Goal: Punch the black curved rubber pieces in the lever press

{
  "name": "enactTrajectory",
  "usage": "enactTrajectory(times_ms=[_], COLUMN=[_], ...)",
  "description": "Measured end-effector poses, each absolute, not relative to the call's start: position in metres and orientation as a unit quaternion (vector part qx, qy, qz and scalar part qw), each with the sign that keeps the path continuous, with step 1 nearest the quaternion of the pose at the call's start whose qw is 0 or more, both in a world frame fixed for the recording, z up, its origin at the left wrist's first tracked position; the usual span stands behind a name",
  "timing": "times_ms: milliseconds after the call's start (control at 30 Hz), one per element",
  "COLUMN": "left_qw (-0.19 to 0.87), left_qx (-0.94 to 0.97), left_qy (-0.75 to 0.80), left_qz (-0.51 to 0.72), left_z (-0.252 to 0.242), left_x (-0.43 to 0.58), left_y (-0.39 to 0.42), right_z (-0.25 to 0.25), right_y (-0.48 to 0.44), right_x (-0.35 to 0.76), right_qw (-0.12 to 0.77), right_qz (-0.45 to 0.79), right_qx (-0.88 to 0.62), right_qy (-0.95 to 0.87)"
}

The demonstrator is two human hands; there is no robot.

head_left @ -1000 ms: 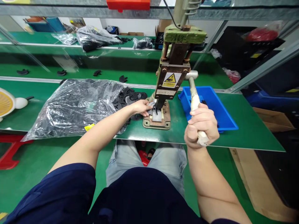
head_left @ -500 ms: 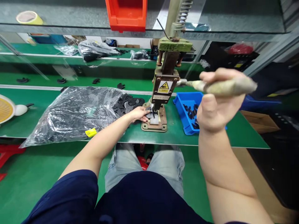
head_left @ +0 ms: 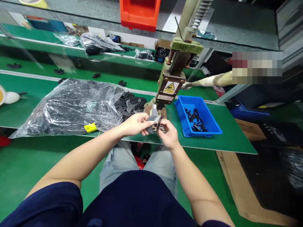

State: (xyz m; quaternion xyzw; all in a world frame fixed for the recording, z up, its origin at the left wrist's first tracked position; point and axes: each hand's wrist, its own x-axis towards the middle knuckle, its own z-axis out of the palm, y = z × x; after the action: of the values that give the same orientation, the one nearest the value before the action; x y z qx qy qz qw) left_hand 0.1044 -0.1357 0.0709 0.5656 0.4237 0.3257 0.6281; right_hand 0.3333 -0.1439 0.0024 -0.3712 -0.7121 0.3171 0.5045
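Note:
In front of the hand press [head_left: 174, 64], my left hand [head_left: 135, 124] pinches a flat, dark grey curved plastic piece [head_left: 151, 126] between thumb and fingers. My right hand [head_left: 169, 135] grips a narrow black curved strip [head_left: 158, 126] just beside that piece. Both hands are close together over the front of the press base [head_left: 163, 111] and partly cover it. I cannot tell whether the two parts are joined. The lever [head_left: 205, 82] of the press reaches up to the right, with no hand on it.
A clear plastic bag [head_left: 71, 107] of dark curved parts lies left, with loose parts [head_left: 132, 105] spilling from its mouth. Right of the press, a blue bin [head_left: 209, 121] holds black pieces. A red-orange bin [head_left: 139, 23] sits on the shelf above. Several curved parts lie along the back strip.
My right hand has let go of the lever and come down to the press front, now holding a strip. My left hand has drawn its piece slightly toward me. The view has shifted.

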Motion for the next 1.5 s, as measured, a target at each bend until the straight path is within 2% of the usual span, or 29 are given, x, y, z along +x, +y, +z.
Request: enactTrajectory(times_ms=[267, 367, 467, 567, 667, 733, 800, 1000, 1067, 1133, 1200, 1367, 1500], left_qw=[0.657, 0.679, 0.652, 0.575, 0.408, 0.32, 0.299, 0.387, 0.464, 0.569, 0.627, 0.609, 0.592], left_qx=[0.566, 0.566, 0.587, 0.622, 0.684, 0.738, 0.772, 0.719, 0.666, 0.619, 0.59, 0.488, 0.41], left_qy=[0.398, 0.389, 0.409, 0.449, 0.478, 0.461, 0.441, 0.459, 0.454, 0.421, 0.403, 0.508, 0.605], left_qz=[0.3, 0.261, 0.249, 0.285, 0.37, 0.375, 0.347, 0.351, 0.368, 0.34, 0.31, 0.365, 0.339], left_z=[0.081, 0.081, 0.079, 0.078, 0.079, 0.079, 0.078, 0.065, 0.062, 0.059, 0.053, 0.026, 0.012], left_x=[0.112, 0.111, 0.107, 0.105, 0.107, 0.111, 0.115, 0.12, 0.12, 0.119, 0.114, 0.086, 0.076], left_y=[-0.153, -0.147, -0.141, -0.142, -0.15, -0.154, -0.154, -0.147, -0.147, -0.146, -0.139, -0.086, -0.025], right_z=[0.002, 0.008, 0.019, 0.026, 0.027, 0.025, 0.024, 0.022, 0.021, 0.02, 0.019, 0.011, 0.001], right_y=[-0.161, -0.165, -0.165, -0.163, -0.161, -0.161, -0.162, -0.164, -0.164, -0.163, -0.161, -0.164, -0.173], right_x=[0.322, 0.324, 0.331, 0.339, 0.344, 0.343, 0.343, 0.346, 0.348, 0.349, 0.352, 0.37, 0.386], right_qw=[0.543, 0.532, 0.496, 0.46, 0.441, 0.432, 0.425, 0.425, 0.435, 0.442, 0.445, 0.461, 0.459], right_qz=[0.285, 0.263, 0.232, 0.195, 0.165, 0.151, 0.143, 0.134, 0.135, 0.139, 0.141, 0.149, 0.164], right_qx=[-0.351, -0.354, -0.357, -0.359, -0.366, -0.371, -0.371, -0.351, -0.344, -0.335, -0.333, -0.404, -0.428], right_qy=[-0.707, -0.723, -0.756, -0.788, -0.803, -0.808, -0.813, -0.824, -0.821, -0.821, -0.819, -0.776, -0.761])
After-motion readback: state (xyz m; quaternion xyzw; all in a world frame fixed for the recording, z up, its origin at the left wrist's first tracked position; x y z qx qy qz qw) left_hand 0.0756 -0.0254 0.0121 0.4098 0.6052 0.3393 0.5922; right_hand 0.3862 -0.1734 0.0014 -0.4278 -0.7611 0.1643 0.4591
